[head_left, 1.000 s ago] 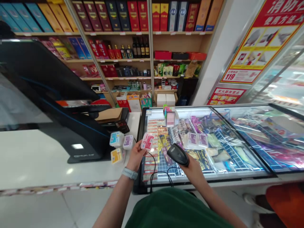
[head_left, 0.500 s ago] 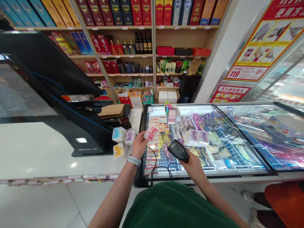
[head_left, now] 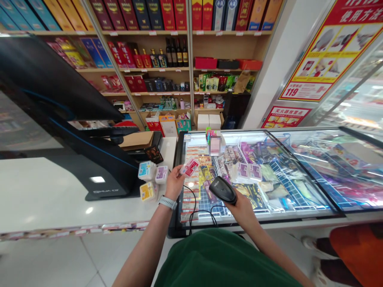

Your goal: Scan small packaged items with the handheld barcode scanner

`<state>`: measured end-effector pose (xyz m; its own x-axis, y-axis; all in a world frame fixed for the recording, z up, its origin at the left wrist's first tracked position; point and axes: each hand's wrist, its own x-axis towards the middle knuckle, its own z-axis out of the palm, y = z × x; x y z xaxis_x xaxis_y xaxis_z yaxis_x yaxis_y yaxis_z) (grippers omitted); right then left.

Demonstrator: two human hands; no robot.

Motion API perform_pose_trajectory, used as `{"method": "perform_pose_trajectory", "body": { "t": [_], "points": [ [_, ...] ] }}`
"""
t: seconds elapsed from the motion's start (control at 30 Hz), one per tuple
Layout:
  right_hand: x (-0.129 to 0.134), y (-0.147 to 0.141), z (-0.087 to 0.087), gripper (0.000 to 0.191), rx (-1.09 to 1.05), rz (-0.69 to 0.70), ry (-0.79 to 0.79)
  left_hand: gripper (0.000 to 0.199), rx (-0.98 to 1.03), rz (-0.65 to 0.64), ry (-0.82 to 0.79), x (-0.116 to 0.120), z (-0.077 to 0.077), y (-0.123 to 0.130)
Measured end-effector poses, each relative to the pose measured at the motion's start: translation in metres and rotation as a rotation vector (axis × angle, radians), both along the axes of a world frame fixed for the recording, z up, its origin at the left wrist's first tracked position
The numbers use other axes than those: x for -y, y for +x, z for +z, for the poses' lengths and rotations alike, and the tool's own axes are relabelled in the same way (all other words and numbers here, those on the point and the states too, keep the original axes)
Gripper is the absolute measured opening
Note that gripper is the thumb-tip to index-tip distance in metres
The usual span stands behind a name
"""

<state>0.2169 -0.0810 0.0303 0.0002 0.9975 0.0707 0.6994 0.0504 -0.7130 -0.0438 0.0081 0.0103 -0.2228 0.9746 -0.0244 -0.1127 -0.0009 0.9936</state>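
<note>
My left hand is closed on a small clear pack with a red label, held above the left end of the glass-topped freezer. A black handheld scanner is gripped in my right hand, its head pointing up and left toward the pack. The scanner's cable loops down over the freezer edge. Left of my left hand, on the white counter, stand packs with a blue label, a purple label and a yellow label. Purple-labelled packs lie on the freezer glass beyond the scanner.
A large black point-of-sale terminal stands on the white counter at left. The freezer stretches right. Shelves of boxes and bottles stand behind. A person in orange is at the lower right.
The view has shifted slightly, moving the scene a little to the left. Both hands keep their holds, and the red-labelled pack and scanner stay nearly in place.
</note>
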Motion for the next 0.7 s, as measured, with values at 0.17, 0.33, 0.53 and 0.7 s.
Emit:
{"method": "perform_pose_trajectory", "body": {
  "t": [0.17,0.33,0.53,0.7],
  "points": [
    [0.0003,-0.0016,0.0026,0.032,-0.008,0.001,-0.004,0.041,-0.019,-0.023,0.029,-0.0025,-0.0064,-0.0006],
    [-0.0006,-0.0023,0.0031,0.027,0.011,0.006,-0.014,0.041,-0.008,-0.006,0.009,-0.0038,-0.0082,-0.0004],
    [-0.0009,-0.0031,0.0043,0.026,-0.001,-0.002,-0.028,0.042,-0.059,-0.003,0.004,-0.0060,-0.0085,-0.0004],
    [-0.0005,-0.0019,0.0030,0.030,-0.012,0.002,-0.024,0.044,-0.091,-0.032,0.024,-0.0085,-0.0109,0.0015]
  ]
}}
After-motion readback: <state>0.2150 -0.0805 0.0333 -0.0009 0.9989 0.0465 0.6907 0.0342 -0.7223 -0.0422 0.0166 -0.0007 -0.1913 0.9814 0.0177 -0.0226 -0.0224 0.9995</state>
